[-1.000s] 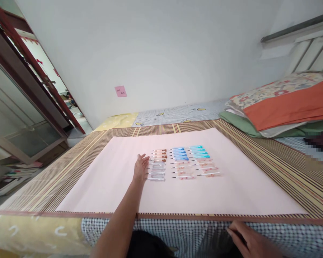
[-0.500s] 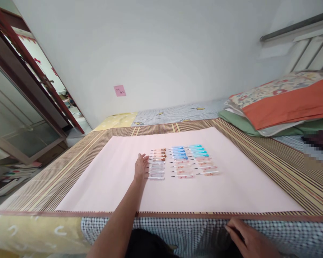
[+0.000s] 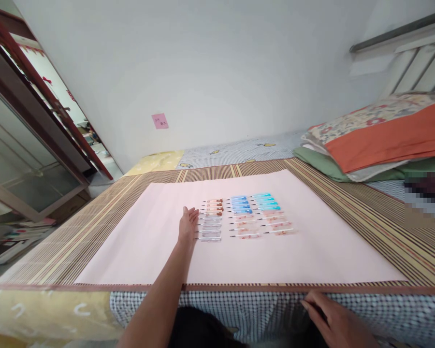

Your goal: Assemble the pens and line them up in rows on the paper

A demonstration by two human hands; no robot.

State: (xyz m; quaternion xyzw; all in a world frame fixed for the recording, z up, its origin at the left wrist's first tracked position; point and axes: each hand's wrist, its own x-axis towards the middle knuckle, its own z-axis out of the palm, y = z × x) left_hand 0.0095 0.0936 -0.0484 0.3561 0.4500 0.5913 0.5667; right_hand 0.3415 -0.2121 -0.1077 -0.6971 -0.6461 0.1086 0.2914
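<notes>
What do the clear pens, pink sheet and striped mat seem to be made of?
Clear pens: probably plastic, perhaps glossy; the pink shows through them. Pink sheet: likely paper or thin card, matte, with straight, crisp edges. Striped mat: perhaps bamboo or straw, dull-finished, judging by its narrow, slat-like lines.

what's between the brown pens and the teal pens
The blue pens lie between the brown pens and the teal pens, on the pale pink sheet; the head view shows this.
</notes>
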